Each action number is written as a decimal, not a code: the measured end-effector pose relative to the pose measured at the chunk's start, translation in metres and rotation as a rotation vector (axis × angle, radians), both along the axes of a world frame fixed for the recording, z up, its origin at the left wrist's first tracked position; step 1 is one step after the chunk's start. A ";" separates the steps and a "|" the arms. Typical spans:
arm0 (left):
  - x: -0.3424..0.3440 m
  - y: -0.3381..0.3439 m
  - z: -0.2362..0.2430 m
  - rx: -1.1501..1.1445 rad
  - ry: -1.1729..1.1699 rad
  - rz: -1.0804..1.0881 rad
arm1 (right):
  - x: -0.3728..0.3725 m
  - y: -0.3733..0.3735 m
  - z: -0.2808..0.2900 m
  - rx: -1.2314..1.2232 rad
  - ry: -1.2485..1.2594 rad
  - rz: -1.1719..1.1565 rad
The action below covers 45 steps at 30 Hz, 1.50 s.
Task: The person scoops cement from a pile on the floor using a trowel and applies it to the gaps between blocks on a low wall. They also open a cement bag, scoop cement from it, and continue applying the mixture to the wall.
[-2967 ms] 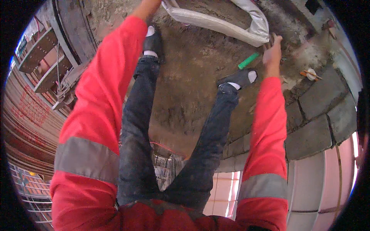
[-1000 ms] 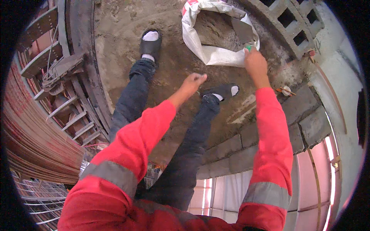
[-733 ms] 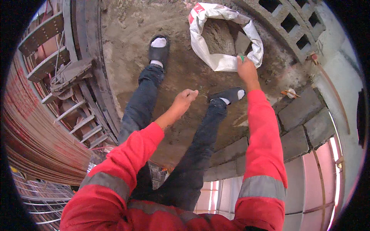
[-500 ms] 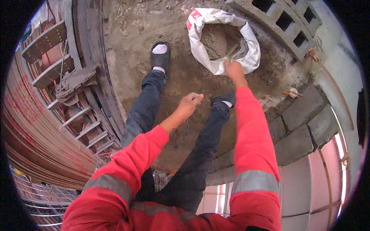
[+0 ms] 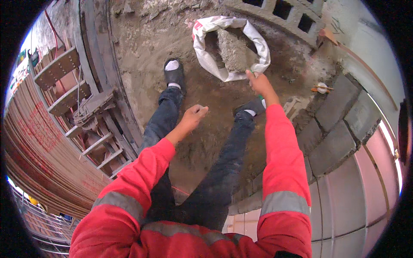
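The right hand (image 5: 259, 84) is wrapped around the green handle of a trowel (image 5: 254, 73), and its fingers cover most of the grip. The trowel's blade is largely buried under a heap of grey mix (image 5: 232, 50), so its outline cannot be made out. The left hand (image 5: 192, 118) hangs apart over the ground, fingers curled loosely inward; nothing shows in it, but its palm is turned out of sight.

Just beyond the right hand stands the white sack (image 5: 215, 68), its mouth rolled into a thick rim. The loaded trowel lies across that opening and hides part of the inside. Nearer the person, the right shoe (image 5: 249, 106) is partly covered by the forearm. A small white and orange object (image 5: 322, 88) is too small to identify. Hollow blocks (image 5: 292, 15) are cut off above, and stacked brown boards (image 5: 38, 129) run into the dark rim at left.
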<state>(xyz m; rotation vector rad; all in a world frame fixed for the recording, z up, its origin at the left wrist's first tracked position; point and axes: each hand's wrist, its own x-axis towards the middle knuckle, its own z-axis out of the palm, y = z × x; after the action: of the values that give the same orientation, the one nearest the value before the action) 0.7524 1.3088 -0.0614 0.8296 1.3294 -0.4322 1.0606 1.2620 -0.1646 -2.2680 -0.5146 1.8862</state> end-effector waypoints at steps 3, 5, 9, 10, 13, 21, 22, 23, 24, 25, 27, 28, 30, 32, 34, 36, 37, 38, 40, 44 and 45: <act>0.000 0.004 0.015 0.056 0.008 -0.084 | 0.013 -0.003 0.024 0.000 0.036 -0.001; 0.000 0.006 0.024 0.110 -0.003 -0.111 | 0.019 -0.008 0.037 0.045 0.044 0.051; 0.001 0.010 0.046 0.173 0.016 -0.230 | 0.030 -0.023 0.071 0.063 0.045 -0.023; 0.002 0.012 0.053 0.165 0.067 -0.293 | 0.035 -0.026 0.080 0.115 0.045 -0.017; 0.010 0.011 0.076 0.159 0.059 -0.252 | 0.053 -0.040 0.112 0.176 0.059 -0.024; 0.058 -0.013 0.143 0.248 0.075 -0.359 | 0.141 -0.149 0.219 0.168 0.097 -0.189; 0.066 -0.018 0.151 0.288 0.132 -0.417 | 0.154 -0.163 0.233 0.159 0.086 -0.166; 0.077 -0.026 0.161 0.286 0.087 -0.407 | 0.171 -0.179 0.248 0.172 0.059 -0.170; 0.086 -0.033 0.170 0.281 0.079 -0.410 | 0.188 -0.199 0.266 0.171 0.036 -0.163; 0.098 -0.039 0.180 0.274 0.109 -0.429 | 0.207 -0.221 0.285 0.169 0.011 -0.153; 0.123 -0.059 0.199 0.375 0.034 -0.542 | 0.240 -0.273 0.323 0.121 0.035 -0.276; 0.135 -0.068 0.206 0.394 -0.003 -0.546 | 0.254 -0.295 0.338 0.097 0.014 -0.311; 0.157 -0.085 0.221 0.402 -0.028 -0.583 | 0.281 -0.343 0.364 0.076 -0.009 -0.380; 0.178 -0.098 0.233 0.386 0.004 -0.612 | 0.309 -0.387 0.384 0.061 -0.037 -0.416; 0.197 -0.109 0.241 0.415 -0.013 -0.619 | 0.341 -0.426 0.395 0.026 -0.074 -0.473; 0.212 -0.122 0.250 0.480 -0.045 -0.629 | 0.368 -0.460 0.402 -0.044 -0.085 -0.574; 0.219 -0.127 0.255 0.497 -0.081 -0.614 | 0.384 -0.476 0.405 -0.097 -0.091 -0.617; 0.225 -0.132 0.261 0.511 -0.068 -0.633 | 0.398 -0.489 0.406 -0.085 -0.084 -0.655; 0.239 -0.141 0.270 0.514 -0.041 -0.645 | 0.425 -0.510 0.405 -0.047 -0.144 -0.691; 0.259 -0.155 0.283 0.509 -0.034 -0.704 | 0.470 -0.526 0.384 0.081 -0.182 -0.830; 0.263 -0.157 0.284 0.520 -0.026 -0.739 | 0.480 -0.525 0.378 0.118 -0.236 -0.838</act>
<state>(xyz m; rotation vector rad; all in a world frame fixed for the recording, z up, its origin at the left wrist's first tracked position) 1.0155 1.1514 0.2230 1.7709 1.0856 -0.6516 1.5401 0.7368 0.2135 -2.1316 0.2782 1.1494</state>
